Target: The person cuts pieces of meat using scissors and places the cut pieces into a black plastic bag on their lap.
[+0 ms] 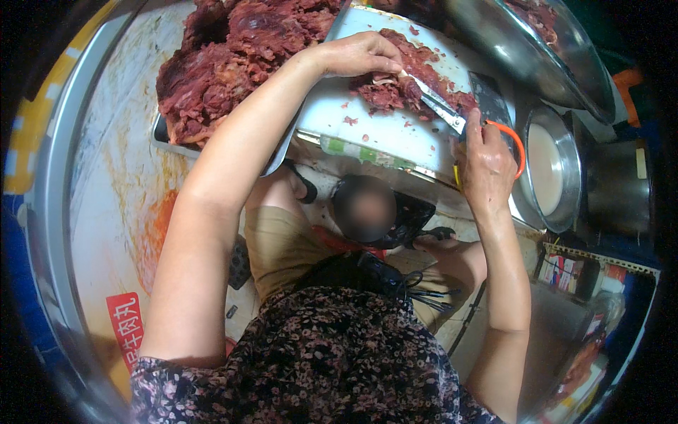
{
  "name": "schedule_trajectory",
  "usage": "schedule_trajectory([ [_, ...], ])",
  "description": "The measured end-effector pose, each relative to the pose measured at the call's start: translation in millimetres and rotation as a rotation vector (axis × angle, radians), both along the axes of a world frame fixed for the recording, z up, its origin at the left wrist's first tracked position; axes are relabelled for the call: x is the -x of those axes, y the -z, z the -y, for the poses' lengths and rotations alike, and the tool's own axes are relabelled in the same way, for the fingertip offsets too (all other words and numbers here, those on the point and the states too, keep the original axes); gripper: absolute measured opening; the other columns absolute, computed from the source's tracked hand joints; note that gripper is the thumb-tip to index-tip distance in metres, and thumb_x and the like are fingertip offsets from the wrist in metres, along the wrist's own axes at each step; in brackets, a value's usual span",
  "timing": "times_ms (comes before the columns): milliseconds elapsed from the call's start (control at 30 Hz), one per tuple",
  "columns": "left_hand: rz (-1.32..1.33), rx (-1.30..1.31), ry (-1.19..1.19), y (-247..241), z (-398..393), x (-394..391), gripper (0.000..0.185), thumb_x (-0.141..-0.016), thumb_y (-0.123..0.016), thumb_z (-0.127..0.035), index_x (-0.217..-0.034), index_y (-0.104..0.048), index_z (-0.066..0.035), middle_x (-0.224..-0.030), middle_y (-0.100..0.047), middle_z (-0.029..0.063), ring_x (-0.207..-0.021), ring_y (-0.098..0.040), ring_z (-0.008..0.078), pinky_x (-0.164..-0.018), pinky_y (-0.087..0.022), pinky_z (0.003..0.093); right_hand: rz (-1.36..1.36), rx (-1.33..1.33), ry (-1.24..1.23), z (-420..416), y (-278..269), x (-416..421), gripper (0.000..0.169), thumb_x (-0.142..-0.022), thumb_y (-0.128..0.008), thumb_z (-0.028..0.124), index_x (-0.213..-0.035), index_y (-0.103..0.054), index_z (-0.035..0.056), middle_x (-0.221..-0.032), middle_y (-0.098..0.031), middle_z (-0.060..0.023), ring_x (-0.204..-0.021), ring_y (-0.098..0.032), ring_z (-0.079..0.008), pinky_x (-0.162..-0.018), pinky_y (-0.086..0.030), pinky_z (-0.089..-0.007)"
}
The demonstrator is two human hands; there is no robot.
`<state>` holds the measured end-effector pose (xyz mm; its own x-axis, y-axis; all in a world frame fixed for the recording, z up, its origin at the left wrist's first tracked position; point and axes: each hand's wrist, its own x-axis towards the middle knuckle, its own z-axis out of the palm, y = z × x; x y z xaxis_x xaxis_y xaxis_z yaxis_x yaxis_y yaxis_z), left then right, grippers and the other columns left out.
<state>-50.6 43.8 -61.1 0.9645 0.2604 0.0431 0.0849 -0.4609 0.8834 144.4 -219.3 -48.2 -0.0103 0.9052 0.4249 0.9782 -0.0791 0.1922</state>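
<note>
My right hand grips a pair of scissors with orange and yellow on the handles. Their blades point up and left into a piece of reddish meat on a white cutting board. At the blade tips, my left hand pinches a pale strip, seemingly sinew, attached to the meat. Whether the blades are closed is hard to tell. Small meat scraps lie scattered around the piece. A large heap of meat rises to the left, in a metal tray.
Right of the board stands a metal bowl of cloudy liquid. Above it, a large steel basin tilts, with meat inside. A dark flat object lies at the board's right end. A stained panel borders the left.
</note>
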Motion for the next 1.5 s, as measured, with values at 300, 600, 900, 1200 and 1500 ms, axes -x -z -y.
schedule_trajectory([
  [300,-0.003,-0.09,-0.052,1,2,-2,0.027,-0.101,-0.063,-0.027,-0.102,-0.072,-0.001,-0.081,-0.063,-0.0036,-0.078,-0.053,0.0064,-0.072,-0.046,0.0254,0.212,-0.043,-0.036,-11,-2,-20,0.048,-0.085,-0.072,0.018,-0.129,-0.06,0.0065,-0.088,-0.059,-0.0105,-0.071,-0.065,-0.0251,-0.059,-0.054,-0.0369],
  [600,0.006,0.022,-0.08,6,2,0,0.027,-0.1,-0.063,-0.027,-0.1,-0.073,-0.001,-0.08,-0.063,-0.0034,-0.076,-0.055,0.0069,-0.073,-0.047,0.0252,-0.014,0.011,-0.06,-9,3,-18,0.048,-0.088,-0.073,0.029,-0.127,-0.059,0.0051,-0.091,-0.064,-0.0141,-0.073,-0.068,-0.0295,-0.059,-0.055,-0.0409],
  [900,-0.014,0.038,-0.094,7,5,1,0.026,-0.1,-0.064,-0.026,-0.102,-0.072,-0.001,-0.082,-0.062,-0.0029,-0.078,-0.055,0.0072,-0.073,-0.047,0.0259,0.063,-0.013,-0.024,2,-10,-7,0.045,-0.083,-0.067,0.012,-0.128,-0.058,0.0063,-0.09,-0.064,-0.0119,-0.073,-0.068,-0.0283,-0.057,-0.055,-0.0397],
  [1200,0.006,-0.078,-0.099,0,13,-5,0.026,-0.1,-0.063,-0.026,-0.101,-0.073,-0.002,-0.084,-0.065,-0.0027,-0.082,-0.056,0.0068,-0.076,-0.048,0.0271,0.303,-0.062,-0.076,14,-4,-2,0.045,-0.083,-0.062,0.01,-0.128,-0.061,0.0117,-0.083,-0.055,-0.005,-0.066,-0.059,-0.0197,-0.052,-0.05,-0.034],
  [1500,-0.06,-0.601,-0.152,-25,42,-6,0.028,-0.095,-0.065,-0.027,-0.095,-0.066,0.001,-0.09,-0.066,0.0211,-0.084,-0.064,0.0297,-0.079,-0.05,0.0406,-0.354,0.137,0.107,50,-15,-3,0.056,-0.074,-0.082,0.015,-0.126,-0.064,0.0077,-0.109,-0.069,-0.0166,-0.091,-0.069,-0.0362,-0.077,-0.056,-0.0434],
])
